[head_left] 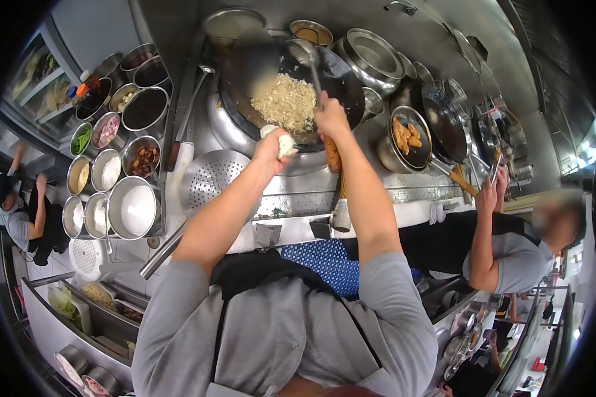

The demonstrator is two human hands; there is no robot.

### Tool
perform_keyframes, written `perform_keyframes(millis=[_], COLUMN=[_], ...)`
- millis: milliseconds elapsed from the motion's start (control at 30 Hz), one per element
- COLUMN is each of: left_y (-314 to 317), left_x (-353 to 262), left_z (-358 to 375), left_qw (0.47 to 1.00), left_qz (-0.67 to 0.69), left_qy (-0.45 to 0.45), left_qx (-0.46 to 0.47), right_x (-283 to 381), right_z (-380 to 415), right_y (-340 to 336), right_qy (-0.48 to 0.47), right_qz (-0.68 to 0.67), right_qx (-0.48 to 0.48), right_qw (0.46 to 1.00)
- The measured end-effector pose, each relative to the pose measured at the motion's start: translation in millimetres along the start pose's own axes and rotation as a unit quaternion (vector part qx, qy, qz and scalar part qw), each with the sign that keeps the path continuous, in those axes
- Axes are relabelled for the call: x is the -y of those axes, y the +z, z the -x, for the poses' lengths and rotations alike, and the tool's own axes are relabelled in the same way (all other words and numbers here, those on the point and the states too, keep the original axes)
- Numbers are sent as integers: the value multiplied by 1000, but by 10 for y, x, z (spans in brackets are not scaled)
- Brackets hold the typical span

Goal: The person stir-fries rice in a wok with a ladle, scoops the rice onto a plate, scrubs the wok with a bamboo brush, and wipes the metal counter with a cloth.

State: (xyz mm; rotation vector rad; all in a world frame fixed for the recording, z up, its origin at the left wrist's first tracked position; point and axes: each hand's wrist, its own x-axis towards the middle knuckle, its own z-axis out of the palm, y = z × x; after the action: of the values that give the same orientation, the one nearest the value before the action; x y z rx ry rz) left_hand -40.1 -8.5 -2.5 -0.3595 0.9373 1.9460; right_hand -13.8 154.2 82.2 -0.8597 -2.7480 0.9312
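Note:
A large dark wok [341, 73] sits on the stove in front of me, with pale fried rice [286, 102] heaped in its middle. My left hand [268, 153] is closed around a folded white cloth [286, 144] at the wok's near rim; whether it grips the rim through the cloth is hard to see. In my right hand [332, 119] is the handle of a metal ladle [303, 53], its bowl over the far side of the wok. The ladle's wooden end shows below the hand. A blurred patch hides the wok's left part.
Left of the wok lie a perforated skimmer [212, 177] and several ingredient bowls, among them a large white-filled one [132, 207]. To the right stands a pan with browned food [405, 134]. A co-worker [510, 245] stands close on my right; another person [30, 212] is far left.

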Motion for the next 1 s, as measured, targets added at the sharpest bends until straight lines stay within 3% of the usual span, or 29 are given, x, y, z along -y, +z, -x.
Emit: perform_keyframes(millis=[33,67,167,267,300,400,433,567,633,733,900,1000], left_y=[-4,-19,-8,-25,-16,-30,-19,-47,-59,-19,-73,-99], left_x=[-15,11,-25,44,21,9,5,22,4,-26,3,16], left_z=[-12,-12,-26,32,22,33,35,3,-13,46,-31,-1], left_qw=[1000,1000,1000,1000,1000,1000,1000,1000,999,999,999,999], left_qz=[9,17,28,21,17,14,9,-1,-6,-7,-5,6], left_qy=[2,-1,-2,-11,-8,-1,-9,-14,-15,-25,-22,-13], left_qx=[2,2,9,10,14,23,16,24,31,20,34,47], right_x=[116,196,-162,-17,81,354,383,-76,-96,-157,-237,-62], right_z=[107,252,384,230,177,185,291,998,1431,1525,571,542], right_y=[-1,-12,197,95,84,-118,-169,-269,-494,-540,-95,-12], right_qy=[14,11,-182,-116,-161,6,8,-216,-173,-72,-151,-143], right_qz=[-83,-77,113,146,167,49,56,175,193,266,207,186], right_qx=[68,103,52,44,-19,99,128,105,164,177,65,90], right_qw=[994,992,975,981,972,994,990,955,952,945,964,968])
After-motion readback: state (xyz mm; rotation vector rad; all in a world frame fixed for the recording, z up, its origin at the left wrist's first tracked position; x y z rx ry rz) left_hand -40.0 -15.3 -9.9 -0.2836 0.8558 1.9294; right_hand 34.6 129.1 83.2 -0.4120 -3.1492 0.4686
